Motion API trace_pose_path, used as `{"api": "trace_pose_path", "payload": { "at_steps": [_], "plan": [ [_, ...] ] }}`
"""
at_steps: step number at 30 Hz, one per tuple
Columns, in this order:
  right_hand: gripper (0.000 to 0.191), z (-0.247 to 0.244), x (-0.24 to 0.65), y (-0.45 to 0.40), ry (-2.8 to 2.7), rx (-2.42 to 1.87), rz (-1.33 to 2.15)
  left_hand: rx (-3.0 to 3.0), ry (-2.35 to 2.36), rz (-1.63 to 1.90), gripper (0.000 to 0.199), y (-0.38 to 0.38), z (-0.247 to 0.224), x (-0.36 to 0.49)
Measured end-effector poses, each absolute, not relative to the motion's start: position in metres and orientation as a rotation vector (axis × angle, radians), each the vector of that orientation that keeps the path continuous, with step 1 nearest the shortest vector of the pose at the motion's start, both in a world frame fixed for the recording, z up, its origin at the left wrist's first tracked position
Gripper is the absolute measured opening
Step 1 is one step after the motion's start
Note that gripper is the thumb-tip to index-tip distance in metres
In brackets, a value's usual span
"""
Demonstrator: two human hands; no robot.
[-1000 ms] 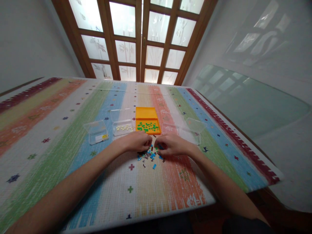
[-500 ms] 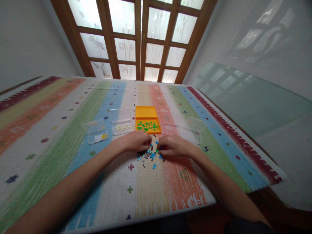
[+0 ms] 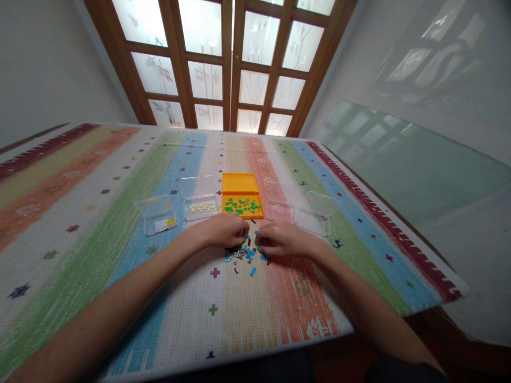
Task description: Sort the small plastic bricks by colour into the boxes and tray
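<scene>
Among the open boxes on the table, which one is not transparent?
The orange box, in the middle of the row, holding green pieces; its walls are opaque, the others are clear plastic.

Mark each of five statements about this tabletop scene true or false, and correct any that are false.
1. The open orange plastic box holds small green pieces. True.
2. The clear plastic box just left of it holds red pieces. False: that box holds pale cream pieces.
3. The left hand and right hand are clasped together. False: a gap separates them.
4. A small blue piece lies on the striped, multicoloured cloth, nearer the camera wearer than either hand. True.
5. The brown wooden doors beyond the cloth have no panes. False: they have several pale panes.
</scene>
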State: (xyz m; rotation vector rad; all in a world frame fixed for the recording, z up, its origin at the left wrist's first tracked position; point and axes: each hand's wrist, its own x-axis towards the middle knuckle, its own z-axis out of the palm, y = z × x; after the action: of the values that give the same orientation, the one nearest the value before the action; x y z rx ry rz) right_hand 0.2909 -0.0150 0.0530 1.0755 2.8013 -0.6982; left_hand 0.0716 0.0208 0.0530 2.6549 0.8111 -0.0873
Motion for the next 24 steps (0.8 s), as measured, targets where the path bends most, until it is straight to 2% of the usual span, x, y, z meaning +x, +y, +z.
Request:
{"api": "trace_pose_path", "payload": {
  "at_steps": [8, 16, 24],
  "plan": [
    [0.014, 0.049, 0.278, -0.029, 2.715, 1.199, -0.338, 2.701, 0.854, -0.144, 0.016, 0.019, 0.056, 0.074],
    [0.011, 0.049, 0.286, -0.018, 2.804, 1.193, -0.430, 2.732, 0.859, -0.154, 0.019, 0.018, 0.053, 0.074],
    [0.020, 0.069, 0.286, 0.017, 2.799, 1.352, -0.436, 2.736, 0.864, -0.109, 0.016, 0.020, 0.059, 0.072]
  ]
}}
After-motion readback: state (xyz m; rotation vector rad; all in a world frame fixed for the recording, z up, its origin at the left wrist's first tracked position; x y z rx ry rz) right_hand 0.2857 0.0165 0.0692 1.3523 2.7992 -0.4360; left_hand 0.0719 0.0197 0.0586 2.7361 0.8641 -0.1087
